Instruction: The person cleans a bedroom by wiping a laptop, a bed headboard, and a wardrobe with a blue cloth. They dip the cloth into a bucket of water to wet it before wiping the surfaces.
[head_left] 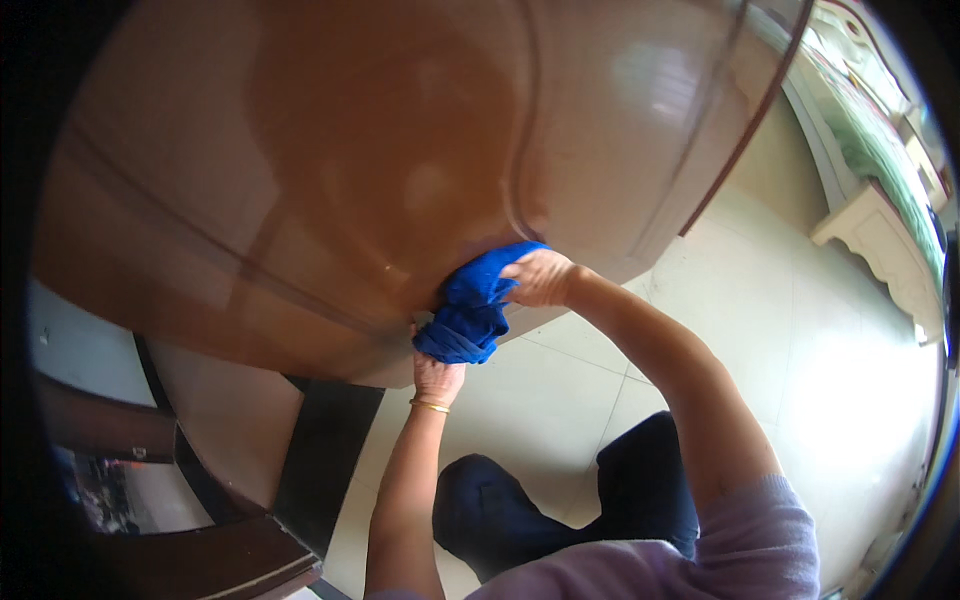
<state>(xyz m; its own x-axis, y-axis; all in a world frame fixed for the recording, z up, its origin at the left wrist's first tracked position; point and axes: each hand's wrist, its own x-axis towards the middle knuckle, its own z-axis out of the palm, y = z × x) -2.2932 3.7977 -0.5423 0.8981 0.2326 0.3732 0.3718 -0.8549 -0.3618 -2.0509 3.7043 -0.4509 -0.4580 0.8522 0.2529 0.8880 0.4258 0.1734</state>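
A bunched blue cloth (468, 312) is pressed against the lower part of a glossy brown door (390, 190) with curved grooves. My right hand (538, 277) grips the upper right side of the cloth, its fingers partly hidden in the folds. Lower down, my left hand (438, 374), with a gold bangle at the wrist, is at the door's bottom edge under the cloth. Most of its fingers are hidden behind the fabric and the door, so what they hold does not show.
Pale tiles (760, 300) cover the floor, with a dark strip (325, 460) at the doorway on the left. A white bed frame (880, 240) with green bedding stands at the right. My bent knees (490, 510) are below the door.
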